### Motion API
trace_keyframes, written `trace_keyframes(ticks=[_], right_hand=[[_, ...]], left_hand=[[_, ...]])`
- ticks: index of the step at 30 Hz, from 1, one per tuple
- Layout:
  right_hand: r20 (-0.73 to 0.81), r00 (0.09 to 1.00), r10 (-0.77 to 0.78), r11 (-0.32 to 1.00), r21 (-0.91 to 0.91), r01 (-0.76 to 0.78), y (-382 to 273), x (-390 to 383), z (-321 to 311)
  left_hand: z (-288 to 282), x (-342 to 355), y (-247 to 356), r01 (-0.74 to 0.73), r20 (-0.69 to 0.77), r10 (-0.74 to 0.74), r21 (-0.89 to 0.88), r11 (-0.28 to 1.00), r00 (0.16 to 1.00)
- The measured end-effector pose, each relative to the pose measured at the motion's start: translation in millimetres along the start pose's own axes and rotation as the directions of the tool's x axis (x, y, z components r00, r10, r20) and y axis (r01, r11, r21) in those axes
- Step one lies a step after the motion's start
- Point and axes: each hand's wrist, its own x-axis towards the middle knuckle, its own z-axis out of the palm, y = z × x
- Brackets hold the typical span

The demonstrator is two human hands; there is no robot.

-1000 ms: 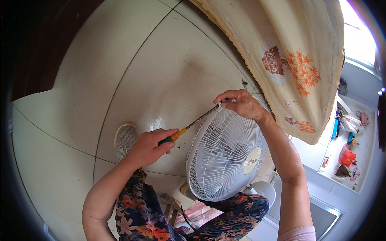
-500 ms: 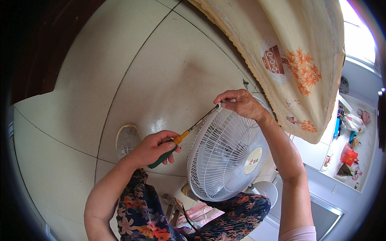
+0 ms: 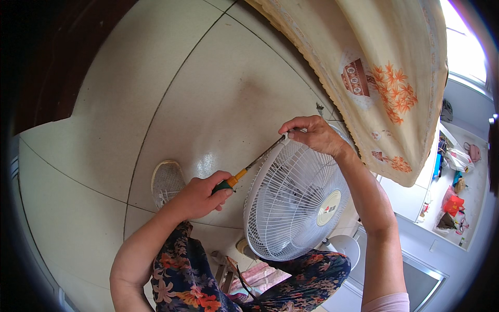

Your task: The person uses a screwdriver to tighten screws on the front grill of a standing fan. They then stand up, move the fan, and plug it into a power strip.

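Observation:
My left hand [image 3: 205, 195] is closed around the green and yellow handle of a screwdriver [image 3: 238, 176], whose metal shaft slants up to a small white clip [image 3: 286, 138] on the upper rim of a white fan [image 3: 280, 205]. My right hand [image 3: 312, 134] pinches at that clip and the screwdriver's tip, its fingertips partly hiding them. The fan's wire cage is tilted between my knees, with a white round part [image 3: 343, 244] low behind it at the right.
A cream patterned cloth [image 3: 387, 47] hangs at upper right. A white cabinet tray [image 3: 468, 239] with bags and several small items stands at right. Dark wooden furniture [image 3: 57, 67] is at upper left. Tiled floor [image 3: 114, 104] surrounds my foot in a mesh shoe [image 3: 166, 179].
My left hand has shifted its grip and turned on the screwdriver's handle, rising slightly since half a second ago. My right hand stays at the fan's rim.

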Motion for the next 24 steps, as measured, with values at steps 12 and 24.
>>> trace_keyframes(ticks=[12,24], right_hand=[[0.012,0.999,-0.034,0.999,0.04,0.033,2.5,2.0,-0.1],[-0.008,1.0,-0.012,0.999,-0.031,0.011,2.8,1.2,0.0]], left_hand=[[-6.6,0.6,-26.7,0.0,0.127,0.06,-0.426,0.905,0.99],[9.8,-3.3,-20.5,-0.256,-0.342,0.42,0.433,0.864,0.841]])
